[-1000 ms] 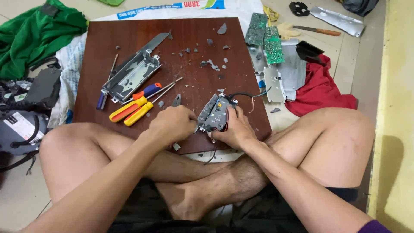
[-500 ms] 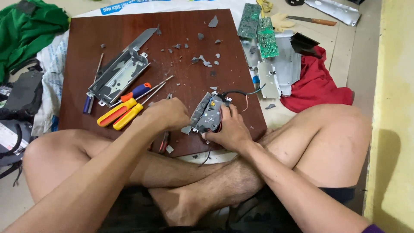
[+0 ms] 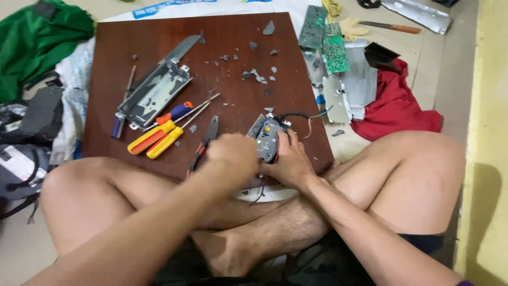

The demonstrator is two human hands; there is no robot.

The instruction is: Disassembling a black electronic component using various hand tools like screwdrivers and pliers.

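Note:
A small grey electronic module (image 3: 269,139) with black and brown wires lies at the near edge of a dark brown wooden board (image 3: 159,32). My right hand (image 3: 290,163) grips its right and lower side. Motion blurs my left hand (image 3: 233,157), whose curled fingers press against the module's left edge. Red-handled pliers (image 3: 205,142) lie on the board just left of that hand, touching or nearly touching it.
Two yellow screwdrivers (image 3: 159,139), a blue-and-orange one (image 3: 177,112) and a bent metal bracket (image 3: 153,92) lie on the board's left half among grey fragments (image 3: 254,75). Green circuit boards (image 3: 324,33), metal plates, a knife (image 3: 390,26) and a red cloth (image 3: 394,103) are at right. A green cloth (image 3: 37,37) is at left. My crossed legs frame the board.
My left hand has shifted a little along the module's left side and is now blurred. The right hand keeps its grip. The pliers beside the left hand show more fully.

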